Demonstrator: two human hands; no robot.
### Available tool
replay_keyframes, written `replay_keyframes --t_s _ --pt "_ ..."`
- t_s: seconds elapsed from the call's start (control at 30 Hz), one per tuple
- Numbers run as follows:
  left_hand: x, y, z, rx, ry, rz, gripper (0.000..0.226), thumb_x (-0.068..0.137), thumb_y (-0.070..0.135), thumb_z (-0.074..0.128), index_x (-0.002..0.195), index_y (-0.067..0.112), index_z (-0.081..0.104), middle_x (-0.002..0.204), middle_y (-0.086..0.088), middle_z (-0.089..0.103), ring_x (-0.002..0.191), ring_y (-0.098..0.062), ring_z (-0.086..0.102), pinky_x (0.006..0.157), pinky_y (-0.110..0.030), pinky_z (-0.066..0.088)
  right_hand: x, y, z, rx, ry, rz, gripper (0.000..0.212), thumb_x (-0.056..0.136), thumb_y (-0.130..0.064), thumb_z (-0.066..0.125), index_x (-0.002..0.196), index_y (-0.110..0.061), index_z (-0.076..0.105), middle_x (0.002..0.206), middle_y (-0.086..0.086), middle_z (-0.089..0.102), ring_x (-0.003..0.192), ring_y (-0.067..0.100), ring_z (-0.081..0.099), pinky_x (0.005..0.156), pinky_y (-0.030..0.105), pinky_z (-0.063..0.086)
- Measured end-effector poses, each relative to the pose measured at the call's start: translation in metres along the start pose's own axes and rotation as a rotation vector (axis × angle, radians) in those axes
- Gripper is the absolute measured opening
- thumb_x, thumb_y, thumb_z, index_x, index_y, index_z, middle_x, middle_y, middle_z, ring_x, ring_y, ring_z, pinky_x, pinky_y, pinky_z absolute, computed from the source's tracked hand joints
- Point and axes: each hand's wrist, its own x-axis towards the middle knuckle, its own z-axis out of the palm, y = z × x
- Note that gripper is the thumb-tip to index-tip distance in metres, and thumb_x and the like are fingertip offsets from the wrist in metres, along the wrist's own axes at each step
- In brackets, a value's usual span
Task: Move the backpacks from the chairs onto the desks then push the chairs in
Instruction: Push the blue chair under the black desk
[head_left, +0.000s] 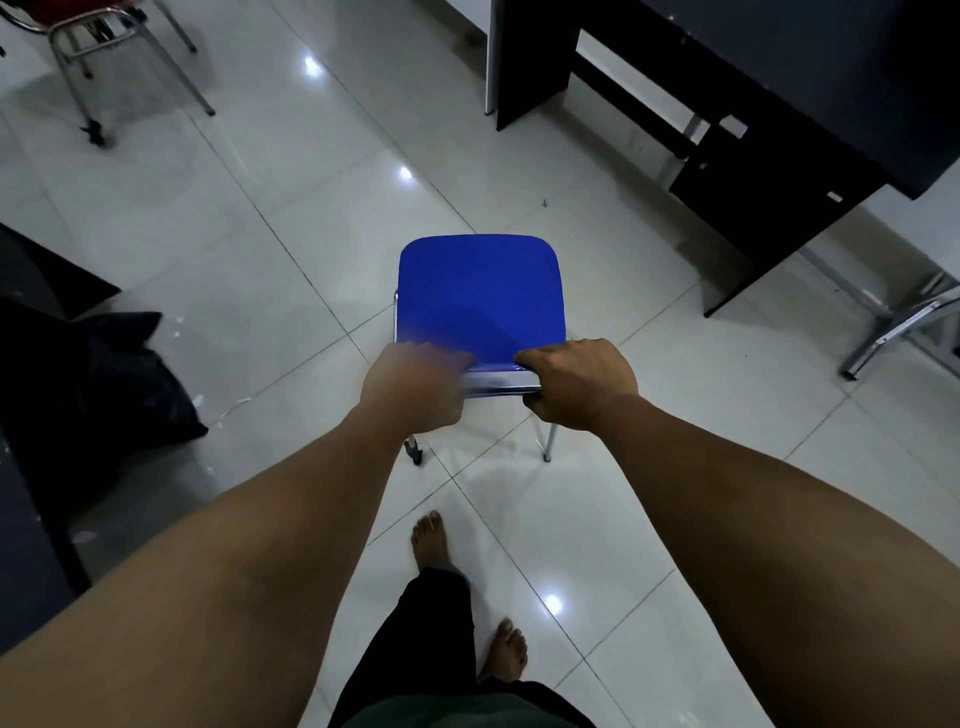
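On a glossy white tile floor (291, 171), both hands, left (415, 387) and right (579, 382), gripped the blue chair's (480, 296) backrest; a dark desk (779, 104) stood beyond.

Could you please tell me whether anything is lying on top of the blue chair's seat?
Nothing lies on the blue seat. The left hand and right hand grip its chrome backrest, hiding the seat's rear edge.

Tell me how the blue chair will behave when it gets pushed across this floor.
The blue chair probably slides easily: the tile floor looks glossy. It seems light, with thin metal legs. Both the left hand and the right hand grip its backrest high up, so a caught leg might tip it forward.
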Motion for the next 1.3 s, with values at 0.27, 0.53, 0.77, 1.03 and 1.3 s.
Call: replay_keyframes --t_s 0.27,0.53,0.77,1.03,1.3 --pt "0.038 -0.044 -0.002 0.004 -0.012 0.04 0.029 0.085 0.043 0.052 0.111 0.034 0.062 0.083 0.008 0.07 0.066 -0.019 0.063 0.06 -0.027 0.048 0.047 0.001 -0.005 0.001 0.002 0.085 0.028 0.087 -0.047 0.054 0.111 -0.034 0.059 0.087 -0.009 0.069 0.067 0.021 0.064 0.059 0.028 0.047" --pt "0.095 -0.09 -0.014 -0.027 -0.048 0.091 0.028 0.085 0.042 0.055 0.11 0.032 0.061 0.082 0.007 0.069 0.066 -0.018 0.062 0.062 -0.027 0.052 0.107 0.014 -0.014 0.027 0.008 0.192 0.025 0.087 -0.048 0.058 0.108 -0.036 0.06 0.083 -0.011 0.068 0.065 0.018 0.063 0.058 0.026 0.046" --pt "0.138 -0.121 -0.017 0.01 -0.017 0.151 0.027 0.086 0.04 0.052 0.11 0.032 0.062 0.081 0.007 0.069 0.063 -0.02 0.061 0.057 -0.025 0.041 0.149 0.032 -0.019 0.003 0.01 0.229 0.025 0.085 -0.047 0.054 0.105 -0.035 0.061 0.083 -0.011 0.068 0.066 0.02 0.064 0.057 0.026 0.044" --pt "0.203 -0.151 -0.025 0.015 -0.01 0.149 0.025 0.079 0.035 0.054 0.102 0.03 0.063 0.077 0.002 0.067 0.062 -0.028 0.06 0.057 -0.03 0.044 0.204 0.067 -0.029 -0.017 0.007 0.262 0.023 0.083 -0.046 0.053 0.1 -0.033 0.06 0.08 -0.008 0.067 0.064 0.023 0.062 0.055 0.027 0.041" --pt "0.29 -0.187 -0.034 -0.044 -0.041 0.125 0.032 0.079 0.038 0.054 0.11 0.036 0.062 0.085 0.007 0.07 0.068 -0.023 0.064 0.063 -0.033 0.054 0.276 0.119 -0.042 0.019 -0.009 0.268 0.029 0.083 -0.049 0.053 0.107 -0.034 0.06 0.087 -0.009 0.069 0.07 0.022 0.065 0.059 0.028 0.046"
